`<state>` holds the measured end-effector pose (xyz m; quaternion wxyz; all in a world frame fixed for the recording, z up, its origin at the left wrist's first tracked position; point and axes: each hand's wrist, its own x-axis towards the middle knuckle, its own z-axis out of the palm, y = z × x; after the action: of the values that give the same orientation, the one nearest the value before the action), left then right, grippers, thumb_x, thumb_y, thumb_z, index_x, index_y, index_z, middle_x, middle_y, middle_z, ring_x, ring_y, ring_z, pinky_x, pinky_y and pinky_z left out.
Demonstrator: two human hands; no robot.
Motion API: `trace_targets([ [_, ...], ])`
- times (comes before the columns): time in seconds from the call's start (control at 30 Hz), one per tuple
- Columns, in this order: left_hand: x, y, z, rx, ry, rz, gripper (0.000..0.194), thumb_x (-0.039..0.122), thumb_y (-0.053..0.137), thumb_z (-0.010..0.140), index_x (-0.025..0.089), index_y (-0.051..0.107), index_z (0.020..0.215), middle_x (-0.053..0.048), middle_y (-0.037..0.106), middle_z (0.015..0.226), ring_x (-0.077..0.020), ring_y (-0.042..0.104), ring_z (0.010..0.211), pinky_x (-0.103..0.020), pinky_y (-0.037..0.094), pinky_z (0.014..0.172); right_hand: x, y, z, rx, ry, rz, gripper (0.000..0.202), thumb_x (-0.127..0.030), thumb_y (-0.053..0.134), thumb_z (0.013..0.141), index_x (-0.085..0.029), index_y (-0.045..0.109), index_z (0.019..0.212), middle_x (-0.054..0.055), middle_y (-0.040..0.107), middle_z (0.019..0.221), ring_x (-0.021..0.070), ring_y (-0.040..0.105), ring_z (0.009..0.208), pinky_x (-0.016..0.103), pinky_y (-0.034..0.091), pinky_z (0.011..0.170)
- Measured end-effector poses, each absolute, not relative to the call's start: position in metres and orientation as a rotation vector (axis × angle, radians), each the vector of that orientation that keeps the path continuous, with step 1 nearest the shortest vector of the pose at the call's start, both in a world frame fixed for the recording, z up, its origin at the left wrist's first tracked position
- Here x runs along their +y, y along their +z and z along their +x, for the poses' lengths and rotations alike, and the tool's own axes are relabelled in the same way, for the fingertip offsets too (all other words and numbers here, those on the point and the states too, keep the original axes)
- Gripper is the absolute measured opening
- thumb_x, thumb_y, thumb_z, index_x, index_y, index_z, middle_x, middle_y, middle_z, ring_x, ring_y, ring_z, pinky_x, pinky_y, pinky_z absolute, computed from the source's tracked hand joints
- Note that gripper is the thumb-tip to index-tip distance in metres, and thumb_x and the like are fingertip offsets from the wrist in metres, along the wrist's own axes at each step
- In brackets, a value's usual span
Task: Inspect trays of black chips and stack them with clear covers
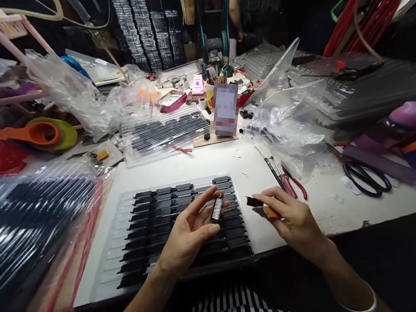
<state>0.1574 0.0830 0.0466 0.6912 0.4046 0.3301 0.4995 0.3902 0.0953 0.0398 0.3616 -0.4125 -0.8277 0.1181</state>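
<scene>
In my left hand (188, 231), a small black ribbed part (217, 208) with a row of pale metallic strips is pinched upright between thumb and fingers. My right hand (292, 221) is apart from it, to the right, closed around a small tool with an orange body (272, 212). A flat black piece (254, 202) sticks out past its fingertips; whether it belongs to the orange tool I cannot tell. Beneath my left hand lies a clear plastic tray (115, 245) with rows of similar black parts (141, 228).
Beyond my right hand lie red-handled pliers (297, 181) and dark-handled scissors (368, 179). A phone (226, 110) stands upright at the back. Crumpled plastic bags (290, 120) lie behind the tools. Plastic-wrapped trays (27, 225) stand at left. A person (236, 14) is in the background.
</scene>
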Motion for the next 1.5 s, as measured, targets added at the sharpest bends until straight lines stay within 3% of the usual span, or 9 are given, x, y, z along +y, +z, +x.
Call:
trace_targets([
  [0.13, 0.082, 0.046, 0.159, 0.801, 1.051, 0.965, 0.055, 0.018, 0.073, 0.074, 0.026, 0.058, 0.126, -0.007, 0.047, 0.140, -0.0282, 0.049, 0.125, -0.036, 0.037, 0.107, 0.091, 0.013, 0.419, -2.275, 0.197, -1.435, 0.026, -0.019, 0.045, 0.091, -0.018, 0.064, 0.108, 0.007, 0.062, 0.095, 0.0154, 0.063, 0.068, 0.027, 0.054, 0.058],
  [0.33, 0.083, 0.044, 0.160, 0.745, 1.016, 0.938, 0.054, 0.012, 0.070, 0.075, 0.025, 0.057, 0.126, -0.007, 0.053, 0.137, -0.0263, 0.044, 0.130, -0.037, 0.031, 0.111, 0.082, 0.024, 0.413, -2.152, 0.389, -1.417, 0.037, -0.032, 0.052, 0.092, -0.021, 0.052, 0.127, 0.008, 0.057, 0.107, 0.0179, 0.064, 0.087, 0.030, 0.055, 0.075],
  [0.77, 0.082, 0.049, 0.162, 0.758, 0.928, 0.881, 0.054, 0.011, 0.070, 0.074, 0.026, 0.059, 0.125, -0.007, 0.053, 0.138, -0.0280, 0.056, 0.118, -0.039, 0.042, 0.104, 0.083, 0.056, 0.378, -2.067, 0.620, -1.002, 0.018, -0.021, 0.049, 0.094, -0.018, 0.055, 0.110, 0.006, 0.060, 0.091, 0.0162, 0.057, 0.083, 0.030, 0.049, 0.073],
  [0.9, 0.082, 0.048, 0.163, 0.777, 0.922, 0.898, 0.052, 0.011, 0.068, 0.077, 0.027, 0.058, 0.125, -0.006, 0.053, 0.137, -0.0260, 0.057, 0.116, -0.033, 0.046, 0.100, 0.094, 0.043, 0.387, -2.113, 0.459, -1.191, 0.013, -0.020, 0.048, 0.093, -0.017, 0.057, 0.103, 0.006, 0.061, 0.089, 0.0171, 0.057, 0.081, 0.030, 0.047, 0.072],
  [1.03, 0.081, 0.046, 0.162, 0.904, 0.927, 0.947, 0.051, 0.014, 0.069, 0.077, 0.030, 0.058, 0.124, -0.006, 0.050, 0.139, -0.0206, 0.067, 0.095, -0.027, 0.056, 0.078, 0.117, 0.023, 0.409, -2.172, 0.069, -1.619, 0.013, -0.021, 0.049, 0.092, -0.014, 0.060, 0.092, 0.008, 0.062, 0.087, 0.0208, 0.057, 0.082, 0.034, 0.045, 0.074],
  [1.17, 0.081, 0.047, 0.164, 0.982, 0.942, 0.990, 0.050, 0.016, 0.071, 0.075, 0.031, 0.059, 0.121, -0.007, 0.049, 0.139, -0.0156, 0.068, 0.079, -0.023, 0.053, 0.062, 0.141, 0.020, 0.427, -2.214, -0.041, -1.766, 0.014, -0.019, 0.051, 0.091, -0.012, 0.063, 0.088, 0.012, 0.063, 0.089, 0.0258, 0.056, 0.087, 0.040, 0.040, 0.076],
  [1.3, 0.081, 0.051, 0.167, 1.015, 0.973, 0.982, 0.050, 0.019, 0.072, 0.074, 0.030, 0.059, 0.121, -0.007, 0.051, 0.137, -0.0150, 0.067, 0.078, -0.024, 0.054, 0.065, 0.159, 0.033, 0.422, -2.309, -0.030, -1.740, 0.014, -0.017, 0.052, 0.089, -0.013, 0.064, 0.083, 0.013, 0.062, 0.097, 0.0276, 0.053, 0.095, 0.042, 0.034, 0.081],
  [1.4, 0.082, 0.051, 0.168, 1.035, 0.986, 0.960, 0.051, 0.019, 0.074, 0.073, 0.030, 0.059, 0.121, -0.006, 0.049, 0.139, -0.0147, 0.067, 0.081, -0.024, 0.054, 0.071, 0.172, 0.035, 0.404, -2.396, 0.067, -1.661, 0.013, -0.019, 0.052, 0.091, -0.016, 0.063, 0.085, 0.007, 0.063, 0.091, 0.0197, 0.054, 0.084, 0.035, 0.035, 0.078],
  [1.5, 0.083, 0.049, 0.166, 1.040, 0.991, 0.955, 0.051, 0.019, 0.074, 0.073, 0.031, 0.058, 0.120, -0.005, 0.049, 0.139, -0.0136, 0.067, 0.083, -0.023, 0.053, 0.074, 0.182, 0.022, 0.384, -2.390, 0.107, -1.661, 0.012, -0.023, 0.053, 0.090, -0.014, 0.061, 0.086, 0.008, 0.062, 0.087, 0.0204, 0.052, 0.079, 0.033, 0.035, 0.074],
])
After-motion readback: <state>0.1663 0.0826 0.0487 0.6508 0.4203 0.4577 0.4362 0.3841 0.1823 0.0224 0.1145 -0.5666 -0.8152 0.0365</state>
